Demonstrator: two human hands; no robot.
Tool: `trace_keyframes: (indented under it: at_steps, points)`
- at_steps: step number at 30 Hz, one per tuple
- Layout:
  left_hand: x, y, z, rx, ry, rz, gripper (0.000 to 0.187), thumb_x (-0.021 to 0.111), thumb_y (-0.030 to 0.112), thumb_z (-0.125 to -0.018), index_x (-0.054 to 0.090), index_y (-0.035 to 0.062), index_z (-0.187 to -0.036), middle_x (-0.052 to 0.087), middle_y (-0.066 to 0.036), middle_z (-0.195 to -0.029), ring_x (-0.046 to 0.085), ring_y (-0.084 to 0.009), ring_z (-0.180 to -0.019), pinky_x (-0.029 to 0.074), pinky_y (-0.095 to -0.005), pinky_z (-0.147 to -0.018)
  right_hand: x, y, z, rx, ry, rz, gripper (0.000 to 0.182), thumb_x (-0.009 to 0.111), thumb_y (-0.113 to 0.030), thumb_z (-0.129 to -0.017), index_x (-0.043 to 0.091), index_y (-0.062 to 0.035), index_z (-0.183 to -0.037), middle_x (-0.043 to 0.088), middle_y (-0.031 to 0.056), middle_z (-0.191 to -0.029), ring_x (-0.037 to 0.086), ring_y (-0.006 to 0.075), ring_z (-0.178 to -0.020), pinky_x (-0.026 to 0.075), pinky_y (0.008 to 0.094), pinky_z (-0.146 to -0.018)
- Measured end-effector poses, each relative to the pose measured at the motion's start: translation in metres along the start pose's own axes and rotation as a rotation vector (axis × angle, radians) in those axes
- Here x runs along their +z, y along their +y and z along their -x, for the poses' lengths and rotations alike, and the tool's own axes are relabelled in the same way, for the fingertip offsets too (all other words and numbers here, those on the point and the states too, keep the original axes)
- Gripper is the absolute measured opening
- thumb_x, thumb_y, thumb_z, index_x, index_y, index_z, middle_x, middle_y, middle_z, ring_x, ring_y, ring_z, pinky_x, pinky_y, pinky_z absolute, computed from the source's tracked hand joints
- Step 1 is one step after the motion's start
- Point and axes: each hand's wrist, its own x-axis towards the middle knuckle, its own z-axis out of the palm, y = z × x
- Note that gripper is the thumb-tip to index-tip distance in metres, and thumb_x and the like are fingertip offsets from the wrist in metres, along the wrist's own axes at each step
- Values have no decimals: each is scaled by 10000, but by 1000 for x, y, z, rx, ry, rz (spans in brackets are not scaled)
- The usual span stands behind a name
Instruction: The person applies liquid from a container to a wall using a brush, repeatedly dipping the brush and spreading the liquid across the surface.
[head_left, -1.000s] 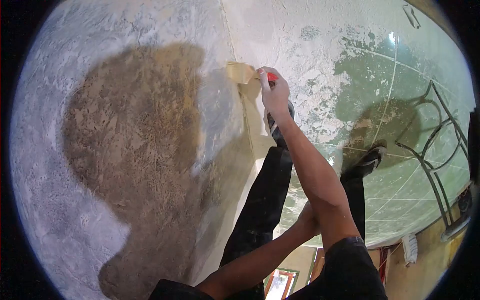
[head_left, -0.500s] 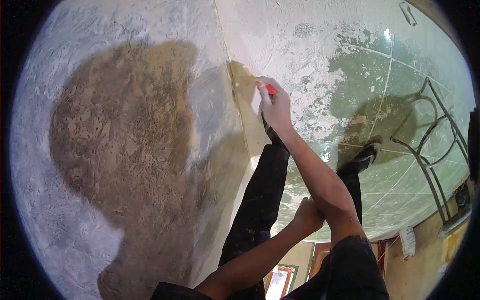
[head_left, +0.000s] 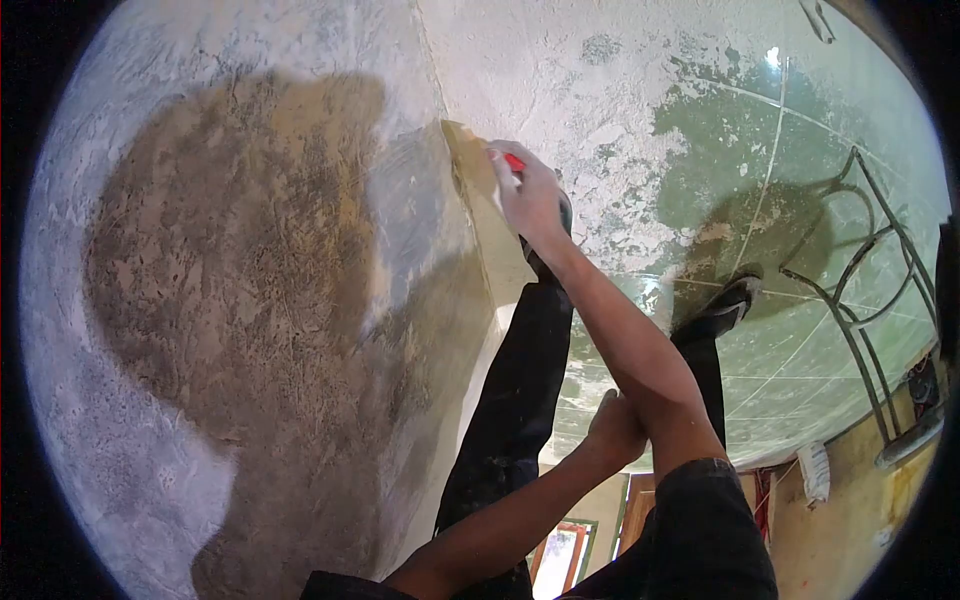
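Note:
My right hand [head_left: 530, 195], dusted white, is closed on a small red-handled tool [head_left: 513, 162] low at the corner where the wall meets the floor. Only a bit of the red shows between the fingers; the working end cannot be made out against the yellowish shaded patch there. The rough grey plastered wall [head_left: 420, 200] lies to the left. My left hand [head_left: 615, 428] looks closed behind my right forearm near the elbow, thumb up. The right arm hides its fingers and anything in them.
Green floor tiles [head_left: 770, 350] carry patches of white residue [head_left: 620, 190]. A dark metal frame [head_left: 865, 300] stands at the right. My legs [head_left: 520, 390] reach across the floor, one shoe [head_left: 735, 300] near the frame. A door or window opening [head_left: 560, 560] shows at the bottom.
My right hand has shifted slightly left with the red-handled tool, closer to the wall. The left hand stays by the right forearm. The view has moved a little.

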Motion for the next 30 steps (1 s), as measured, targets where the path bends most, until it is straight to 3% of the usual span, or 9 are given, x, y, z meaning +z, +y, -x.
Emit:
trace_keyframes:
  at_steps: [5,7,11,13,21,23,24,26,30]
  points:
    - [-26,15,2,100,305,108,253,620,192,-901,660,51,-1107,692,-184,-1116,626,-379,-1115,438,-510,-1005,-8,-13,-9,44,-142,-38,240,597,-221,-1031,693,-22,-1127,706,68,-876,646,111,-813,529,292,-741]
    - [-65,33,-1,-107,-262,-20,322,624,210,-915,619,55,-1196,647,-194,-1212,589,-344,-1189,415,-496,-1052,-19,-7,-13,-10,-87,-197,238,587,-204,-1040,686,-2,-1120,688,37,-855,624,97,-791,517,274,-724]
    - [-52,32,-3,-147,-294,-48,307,624,170,-916,621,54,-1201,633,-192,-1235,575,-329,-1210,419,-468,-1054,-21,1,-10,26,-43,-137,223,629,-207,-1003,702,-48,-1140,739,117,-912,690,156,-829,538,317,-758]
    - [12,3,-3,23,182,123,271,600,82,-904,637,40,-1169,645,-196,-1217,573,-337,-1215,431,-455,-1041,0,10,-11,-19,-40,-64,234,639,-222,-996,705,-50,-1140,742,143,-931,705,187,-842,543,326,-768]
    - [24,9,-10,-114,-63,64,288,542,44,-946,603,30,-1227,639,-165,-1260,579,-345,-1211,438,-444,-1055,-35,-91,3,47,-205,-407,327,547,-247,-1061,700,34,-1128,741,107,-968,688,119,-892,529,283,-816]
    - [107,-25,-16,-161,325,1537,270,535,26,-929,628,25,-1183,646,-175,-1252,587,-357,-1198,438,-446,-1052,-37,-88,-12,80,-70,-237,351,541,-252,-1065,690,59,-1128,738,120,-966,693,122,-907,528,285,-816]
    - [74,-1,0,-159,327,1534,270,535,26,-929,628,25,-1183,646,-175,-1252,587,-357,-1198,438,-446,-1052,-21,-53,-22,43,-28,-259,320,555,-246,-1054,695,28,-1141,741,133,-973,694,126,-900,527,289,-805]
    - [-45,34,-7,-193,-135,178,268,534,48,-931,641,42,-1176,654,-173,-1234,580,-337,-1216,419,-445,-1078,-13,-56,-14,61,-101,-164,301,558,-238,-1049,697,12,-1140,737,141,-969,695,131,-889,527,289,-801]
    - [-37,29,-2,-83,-106,-17,283,536,84,-937,645,76,-1198,651,-172,-1247,574,-326,-1231,411,-444,-1083,-8,-113,50,-280,-181,-178,240,566,-199,-1036,696,-10,-1105,718,160,-965,686,130,-873,526,281,-791]
